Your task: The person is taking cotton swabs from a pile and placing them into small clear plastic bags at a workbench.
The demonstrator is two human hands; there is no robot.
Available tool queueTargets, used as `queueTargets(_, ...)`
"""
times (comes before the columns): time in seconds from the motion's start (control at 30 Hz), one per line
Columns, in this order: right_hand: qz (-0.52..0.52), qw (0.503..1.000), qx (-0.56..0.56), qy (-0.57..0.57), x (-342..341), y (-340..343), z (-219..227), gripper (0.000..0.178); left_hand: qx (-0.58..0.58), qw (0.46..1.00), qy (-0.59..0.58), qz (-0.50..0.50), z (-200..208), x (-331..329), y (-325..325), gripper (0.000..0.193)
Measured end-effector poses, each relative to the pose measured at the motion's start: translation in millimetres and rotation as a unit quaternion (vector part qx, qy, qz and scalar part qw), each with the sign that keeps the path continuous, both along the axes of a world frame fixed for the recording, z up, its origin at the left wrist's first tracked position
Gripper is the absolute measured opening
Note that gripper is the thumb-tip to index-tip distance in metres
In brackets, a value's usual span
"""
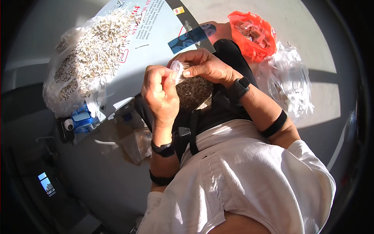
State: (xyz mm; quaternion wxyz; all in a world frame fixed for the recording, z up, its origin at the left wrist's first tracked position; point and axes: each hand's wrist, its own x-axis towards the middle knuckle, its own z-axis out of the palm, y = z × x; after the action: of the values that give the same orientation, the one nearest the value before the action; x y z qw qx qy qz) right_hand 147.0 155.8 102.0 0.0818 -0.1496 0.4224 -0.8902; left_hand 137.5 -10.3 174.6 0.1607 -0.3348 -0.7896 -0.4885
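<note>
Both hands meet above my lap at a small white, crinkled piece of plastic that looks like a little bag. My left hand pinches its near edge between thumb and fingertips. With thumb and bent fingers, my right hand grips its other side; a few pale stick ends show beside the right thumb. Below them, between my thighs, lies a mass of thin brown sticks, partly hidden by my hands. Whatever is inside the small bag is mostly covered by fingers.
A heap of short pale sticks spills from a clear bag on the grey printed board. A blue bottle lies near its left corner. At right are a red bag of small packets and clear plastic bags.
</note>
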Motion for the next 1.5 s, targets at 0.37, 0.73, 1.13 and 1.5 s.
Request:
queueTargets(0.37, -0.027, 0.999, 0.017, 0.014, -7, 5, 2, 0.026, 0.023, 0.997, -0.069, 0.011, -8, -6, 3, 0.011)
queueTargets(0.73, -0.156, 0.975, 0.159, -0.028, -14, 3, -6, 0.022, 0.127, 0.966, -0.224, 0.033, -39, -23, 4, 0.008)
queueTargets(1.13, -0.368, 0.895, 0.203, -0.146, -19, -16, -50, 0.018, 0.13, 0.955, -0.257, 0.066, -88, -47, 23, 0.006)
queueTargets(1.5, -0.217, 0.944, -0.125, -0.215, -14, -6, -46, 0.026, 0.239, 0.901, -0.36, 0.031, -76, -42, 26, 0.006)
